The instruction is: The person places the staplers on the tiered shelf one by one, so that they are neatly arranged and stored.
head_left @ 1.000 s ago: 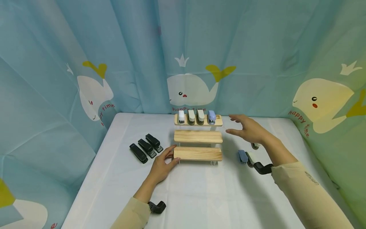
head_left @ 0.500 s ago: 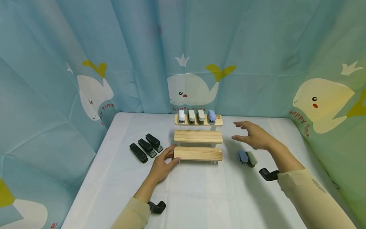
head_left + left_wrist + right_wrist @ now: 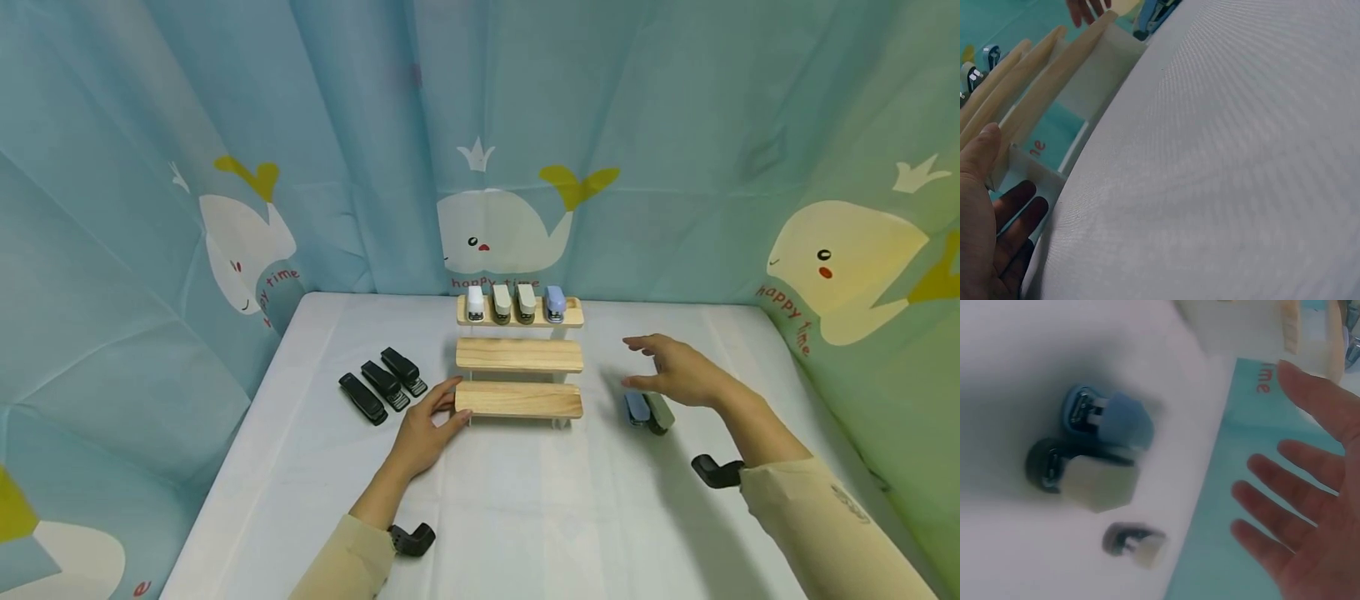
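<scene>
My left hand holds the left end of a three-tier wooden display rack, thumb at the lowest board and fingers at its side support. Along the top tier stand a white mini stapler, two pale grey-green ones and a lilac one. To the right of the rack, my right hand hovers with fingers spread and nothing in them. Below it on the table are a blue stapler and a grey-green stapler, side by side. The right wrist view also shows a smaller pale stapler.
Three black staplers lie in a slanted row left of the rack. A white cloth covers the table. Behind and around it hangs a blue-green curtain with whale prints.
My right hand has drawn back from beside the top tier, toward me and slightly right, over the loose staplers. My left hand stays at the rack.
</scene>
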Available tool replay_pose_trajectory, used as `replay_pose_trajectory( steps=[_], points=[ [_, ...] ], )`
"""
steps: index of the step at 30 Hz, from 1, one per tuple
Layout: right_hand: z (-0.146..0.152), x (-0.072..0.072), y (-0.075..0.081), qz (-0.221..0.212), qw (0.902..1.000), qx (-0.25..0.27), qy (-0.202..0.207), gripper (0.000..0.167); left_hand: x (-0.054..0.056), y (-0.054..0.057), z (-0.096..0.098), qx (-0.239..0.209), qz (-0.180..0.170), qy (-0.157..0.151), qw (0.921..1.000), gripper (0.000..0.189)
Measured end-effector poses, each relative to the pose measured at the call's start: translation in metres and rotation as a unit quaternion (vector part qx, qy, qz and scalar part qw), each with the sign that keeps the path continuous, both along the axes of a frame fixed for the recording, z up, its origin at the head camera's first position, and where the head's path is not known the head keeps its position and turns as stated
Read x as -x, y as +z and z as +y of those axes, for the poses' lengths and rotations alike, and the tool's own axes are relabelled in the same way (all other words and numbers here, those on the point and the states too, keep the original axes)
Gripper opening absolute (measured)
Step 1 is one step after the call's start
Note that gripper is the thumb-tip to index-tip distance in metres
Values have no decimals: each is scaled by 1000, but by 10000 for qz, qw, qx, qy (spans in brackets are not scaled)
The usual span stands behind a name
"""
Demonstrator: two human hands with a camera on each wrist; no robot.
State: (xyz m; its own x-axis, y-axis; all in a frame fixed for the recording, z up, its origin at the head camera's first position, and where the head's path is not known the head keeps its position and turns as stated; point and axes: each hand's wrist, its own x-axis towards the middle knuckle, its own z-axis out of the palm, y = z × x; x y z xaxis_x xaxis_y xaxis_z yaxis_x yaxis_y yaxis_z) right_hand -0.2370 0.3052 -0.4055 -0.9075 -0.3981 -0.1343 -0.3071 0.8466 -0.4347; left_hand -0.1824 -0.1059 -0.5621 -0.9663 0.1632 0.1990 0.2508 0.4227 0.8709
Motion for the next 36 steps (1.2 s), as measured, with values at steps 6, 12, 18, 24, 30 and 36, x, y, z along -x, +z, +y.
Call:
replay_pose_trajectory(
  steps=[6, 12, 18, 24, 30, 36],
  points=[
    [7, -4, -11, -119, 9999, -24, -18, 78, 0, -1, 0, 24, -47, 19, 10000, 67],
    [13, -8, -21, -241, 9997, -15, 21, 74, -1, -2, 0, 33, -46, 43, 10000, 66],
    [15, -11, -29, -435, 9990, -69, -122, 76, 0, -2, 0, 33, -58, 53, 10000, 66],
    [16, -10, -34, -451, 9988, -76, -167, 79, 0, -1, 0, 40, -25, 51, 10000, 66],
    [18, -10, -40, -552, 9980, -82, -281, 78, 0, 0, 0, 3, 35, 50, 10000, 63],
    [19, -11, -44, -632, 9974, -110, -333, 79, 0, 1, 0, -2, 36, 54, 10000, 62]
  ],
)
